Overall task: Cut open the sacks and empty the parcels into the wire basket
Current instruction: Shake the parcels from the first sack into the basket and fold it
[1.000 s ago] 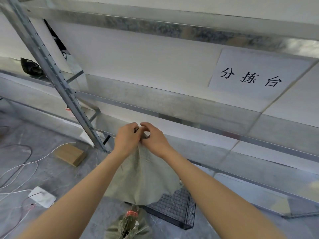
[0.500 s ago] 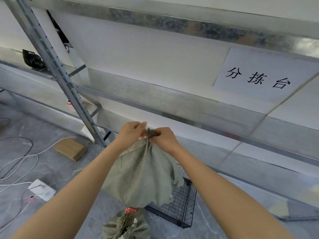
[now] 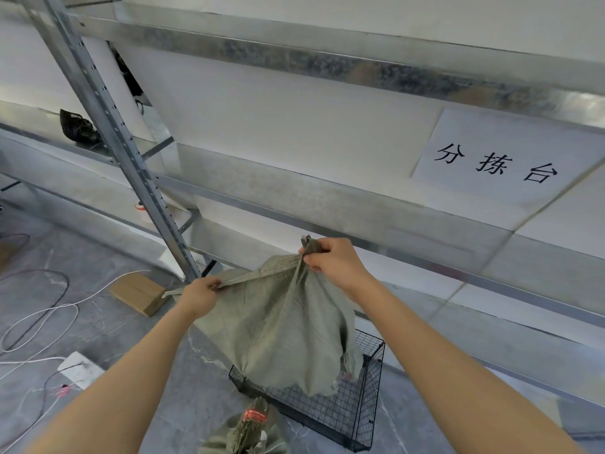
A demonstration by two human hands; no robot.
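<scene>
A grey-green woven sack (image 3: 281, 332) hangs limp above the black wire basket (image 3: 370, 404) on the floor, its lower end drooping into the basket. My right hand (image 3: 330, 260) grips a bunched corner of the sack, held higher. My left hand (image 3: 199, 294) pinches the sack's edge lower and to the left, stretching that edge taut between the two hands. The sack hides most of the basket's inside. A second sack (image 3: 248, 430), tied shut with a red-labelled band, stands at the bottom centre.
A metal shelving rack with a slanted upright (image 3: 131, 158) runs behind the basket. A cardboard box (image 3: 139, 293) lies on the grey floor at its foot. White and dark cables (image 3: 39, 316) and a power strip (image 3: 78, 368) lie at the left.
My hands have moved apart: the left hand slid down and left along the sack's edge while the right kept the corner up. The sack has spread out over the basket.
</scene>
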